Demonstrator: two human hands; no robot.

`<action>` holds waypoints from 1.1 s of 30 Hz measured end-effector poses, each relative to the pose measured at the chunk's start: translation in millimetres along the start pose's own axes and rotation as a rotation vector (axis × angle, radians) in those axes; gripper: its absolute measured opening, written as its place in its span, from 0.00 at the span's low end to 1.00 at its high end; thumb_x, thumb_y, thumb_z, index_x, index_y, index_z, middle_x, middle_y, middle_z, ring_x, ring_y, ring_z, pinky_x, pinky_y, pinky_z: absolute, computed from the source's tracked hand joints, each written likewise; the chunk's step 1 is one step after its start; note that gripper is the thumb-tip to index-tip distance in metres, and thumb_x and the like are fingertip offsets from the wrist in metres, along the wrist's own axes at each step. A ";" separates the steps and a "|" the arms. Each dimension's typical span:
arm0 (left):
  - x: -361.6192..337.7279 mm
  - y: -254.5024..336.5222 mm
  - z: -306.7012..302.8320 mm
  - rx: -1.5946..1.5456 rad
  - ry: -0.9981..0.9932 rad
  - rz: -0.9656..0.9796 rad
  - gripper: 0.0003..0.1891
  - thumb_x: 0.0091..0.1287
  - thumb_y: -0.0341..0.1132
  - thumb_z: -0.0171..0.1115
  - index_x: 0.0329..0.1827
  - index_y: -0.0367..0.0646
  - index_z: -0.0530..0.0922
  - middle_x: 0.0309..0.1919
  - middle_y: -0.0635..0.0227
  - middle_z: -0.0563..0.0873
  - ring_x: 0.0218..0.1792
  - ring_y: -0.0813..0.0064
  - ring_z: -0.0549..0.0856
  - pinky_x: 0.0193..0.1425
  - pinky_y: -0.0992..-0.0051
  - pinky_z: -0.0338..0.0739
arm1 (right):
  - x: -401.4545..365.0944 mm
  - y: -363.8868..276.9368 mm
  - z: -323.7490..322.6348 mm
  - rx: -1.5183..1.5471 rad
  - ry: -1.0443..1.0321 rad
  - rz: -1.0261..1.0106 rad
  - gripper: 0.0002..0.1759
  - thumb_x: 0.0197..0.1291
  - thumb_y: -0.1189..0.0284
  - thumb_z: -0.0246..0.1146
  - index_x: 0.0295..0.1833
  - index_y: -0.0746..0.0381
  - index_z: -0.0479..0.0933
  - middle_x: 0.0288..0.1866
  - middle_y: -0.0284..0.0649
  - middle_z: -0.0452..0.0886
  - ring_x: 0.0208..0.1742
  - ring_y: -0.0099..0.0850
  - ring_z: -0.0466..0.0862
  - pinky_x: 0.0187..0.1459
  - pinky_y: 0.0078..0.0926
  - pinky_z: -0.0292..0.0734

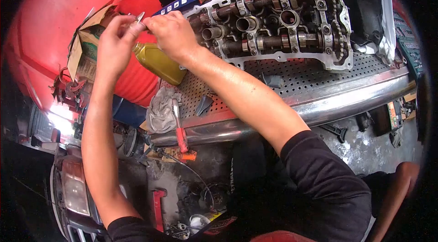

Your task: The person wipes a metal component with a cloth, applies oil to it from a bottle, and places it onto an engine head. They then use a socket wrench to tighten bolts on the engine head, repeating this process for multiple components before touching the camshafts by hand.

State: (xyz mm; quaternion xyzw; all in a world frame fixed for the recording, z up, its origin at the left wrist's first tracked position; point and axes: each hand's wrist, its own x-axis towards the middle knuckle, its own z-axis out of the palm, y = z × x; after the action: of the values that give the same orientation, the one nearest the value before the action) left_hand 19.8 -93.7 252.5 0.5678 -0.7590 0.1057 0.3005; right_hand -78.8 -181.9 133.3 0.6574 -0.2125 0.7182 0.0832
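My left hand is raised, its thumb and fingers pinched on a small shiny pointed piece whose kind I cannot make out. My right hand meets it from the right, fingers closed close to that piece; whatever they grip is hidden. Just below both hands stands a bottle of yellow-green liquid, tilted in the view, its neck toward my left hand. To the right, an engine cylinder head with camshafts and a timing chain lies on the perforated metal bench.
A grey rag and a red-handled screwdriver lie at the bench's near left corner. An open cardboard box stands at left. A car headlight shows lower left. Another person's arm is at lower right.
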 end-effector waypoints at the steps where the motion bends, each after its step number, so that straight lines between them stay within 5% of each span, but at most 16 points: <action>1: 1.2 6.3 -1.1 -0.189 -0.012 -0.208 0.11 0.71 0.38 0.62 0.46 0.39 0.80 0.28 0.71 0.82 0.27 0.89 0.76 0.26 0.84 0.67 | 0.7 -1.8 -2.2 -0.034 -0.012 0.022 0.12 0.56 0.71 0.58 0.47 0.59 0.77 0.42 0.40 0.84 0.45 0.36 0.84 0.53 0.41 0.69; 4: 3.3 9.2 -0.8 0.136 -0.034 -0.152 0.11 0.71 0.37 0.61 0.47 0.38 0.79 0.25 0.70 0.83 0.27 0.86 0.78 0.29 0.81 0.71 | -1.0 -6.6 2.3 -0.123 0.124 0.008 0.12 0.57 0.72 0.57 0.46 0.59 0.77 0.40 0.38 0.84 0.44 0.35 0.84 0.53 0.41 0.68; 5: 2.7 -4.5 1.2 0.175 0.019 0.118 0.11 0.71 0.35 0.61 0.48 0.37 0.79 0.30 0.67 0.85 0.29 0.82 0.80 0.33 0.79 0.74 | -1.3 -8.3 5.7 -0.154 0.202 -0.007 0.11 0.57 0.72 0.56 0.46 0.59 0.77 0.40 0.37 0.84 0.44 0.35 0.84 0.53 0.41 0.68; 8: -5.7 -5.2 5.5 0.348 0.086 0.469 0.11 0.70 0.33 0.61 0.49 0.35 0.78 0.34 0.65 0.87 0.32 0.79 0.82 0.36 0.77 0.76 | -4.2 -8.3 14.8 -0.110 0.245 -0.059 0.12 0.58 0.71 0.56 0.47 0.59 0.77 0.38 0.35 0.85 0.43 0.34 0.85 0.52 0.39 0.68; 12: -4.7 -3.9 8.7 -0.043 0.038 0.111 0.08 0.73 0.36 0.59 0.45 0.39 0.79 0.30 0.73 0.83 0.24 0.86 0.75 0.26 0.83 0.67 | -4.9 -4.2 12.1 -0.004 0.195 -0.024 0.10 0.59 0.70 0.56 0.44 0.55 0.79 0.37 0.34 0.85 0.43 0.33 0.85 0.51 0.37 0.68; 13: 2.5 -3.3 1.5 -0.151 -0.060 -0.194 0.11 0.75 0.41 0.56 0.42 0.43 0.80 0.24 0.78 0.78 0.20 0.89 0.69 0.22 0.84 0.61 | -6.0 -3.9 11.4 -0.016 0.166 -0.014 0.08 0.57 0.69 0.57 0.40 0.54 0.80 0.35 0.33 0.84 0.41 0.32 0.85 0.50 0.36 0.69; 16: 6.0 2.6 -0.7 -0.042 -0.189 -0.285 0.14 0.77 0.44 0.52 0.40 0.44 0.80 0.21 0.79 0.74 0.19 0.89 0.68 0.21 0.84 0.60 | -11.7 -8.3 10.6 -0.068 0.136 -0.013 0.07 0.55 0.69 0.58 0.39 0.53 0.80 0.33 0.34 0.84 0.40 0.32 0.85 0.47 0.35 0.70; 20: -5.2 27.9 3.0 -0.327 -0.174 -0.601 0.14 0.74 0.46 0.56 0.39 0.45 0.78 0.18 0.80 0.72 0.14 0.88 0.65 0.16 0.84 0.56 | -10.6 -8.3 9.5 -0.053 0.089 0.035 0.05 0.54 0.71 0.59 0.36 0.57 0.78 0.30 0.34 0.81 0.39 0.35 0.83 0.46 0.36 0.73; 23: -2.1 20.4 0.1 -0.352 -0.366 -0.591 0.14 0.73 0.47 0.58 0.39 0.46 0.77 0.17 0.79 0.72 0.13 0.88 0.64 0.14 0.83 0.54 | -6.9 -3.3 16.3 0.024 0.057 0.025 0.09 0.55 0.71 0.58 0.41 0.59 0.79 0.34 0.37 0.83 0.43 0.38 0.83 0.50 0.39 0.74; 26: 9.8 6.1 4.0 -0.251 -0.293 -0.456 0.13 0.73 0.46 0.58 0.39 0.46 0.78 0.17 0.80 0.71 0.12 0.90 0.61 0.15 0.85 0.52 | -5.3 -1.6 13.2 0.094 0.163 0.018 0.15 0.53 0.73 0.60 0.48 0.61 0.80 0.39 0.41 0.84 0.47 0.41 0.83 0.54 0.41 0.74; 27: 16.5 3.3 0.5 -0.100 -0.332 -0.406 0.14 0.73 0.44 0.58 0.43 0.41 0.79 0.20 0.71 0.78 0.16 0.84 0.71 0.19 0.79 0.65 | -5.9 -0.6 13.1 0.065 0.187 0.010 0.17 0.53 0.74 0.61 0.50 0.61 0.79 0.40 0.42 0.84 0.49 0.42 0.82 0.55 0.41 0.74; 30: 18.6 -9.4 3.3 0.440 -0.264 0.125 0.15 0.74 0.42 0.56 0.49 0.37 0.78 0.29 0.58 0.85 0.28 0.66 0.84 0.34 0.71 0.76 | -8.6 5.3 10.2 0.064 0.156 -0.050 0.21 0.50 0.77 0.63 0.53 0.62 0.79 0.41 0.43 0.84 0.49 0.44 0.83 0.53 0.41 0.76; 33: 8.0 -7.5 2.0 0.526 -0.275 0.277 0.15 0.74 0.40 0.55 0.54 0.38 0.77 0.40 0.49 0.86 0.45 0.51 0.85 0.48 0.65 0.77 | -4.1 13.4 -2.6 0.145 -0.100 -0.041 0.23 0.48 0.77 0.64 0.54 0.63 0.78 0.39 0.46 0.84 0.47 0.46 0.84 0.50 0.41 0.79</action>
State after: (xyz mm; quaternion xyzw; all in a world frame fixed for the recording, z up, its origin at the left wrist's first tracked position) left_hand 24.7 -103.6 254.2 0.5262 -0.8092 0.2604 0.0212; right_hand -86.0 -192.2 126.5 0.7010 -0.1503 0.6961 0.0392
